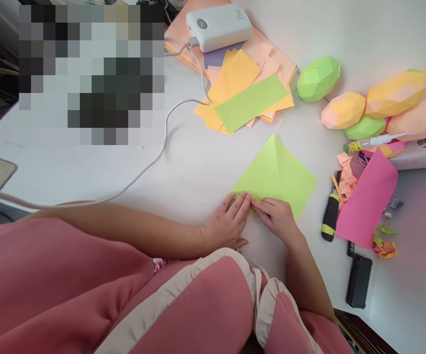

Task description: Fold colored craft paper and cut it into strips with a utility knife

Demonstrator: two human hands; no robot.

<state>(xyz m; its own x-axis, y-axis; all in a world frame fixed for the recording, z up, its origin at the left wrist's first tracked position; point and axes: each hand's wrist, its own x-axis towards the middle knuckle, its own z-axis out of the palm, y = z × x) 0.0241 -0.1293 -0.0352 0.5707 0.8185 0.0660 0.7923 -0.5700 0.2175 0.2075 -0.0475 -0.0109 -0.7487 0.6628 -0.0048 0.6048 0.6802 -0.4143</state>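
Note:
A light green folded paper sheet [277, 174] lies on the white table [98, 167], one point facing away from me. My left hand [228, 221] rests flat on its near left corner, fingers stretched out and pressing down. My right hand [276, 216] sits beside it on the near edge, fingers curled and pressed onto the fold. The fingertips of both hands meet at the paper's near edge.
A stack of orange, green and peach paper [248, 91] lies beyond, with a white power bank [218, 27] and its cable [161, 147]. Folded paper shapes [368, 105], a glue tube [373, 142], pink sheet [370, 196], black-yellow cutter [330, 216], scraps and a black object [358, 280] lie at right.

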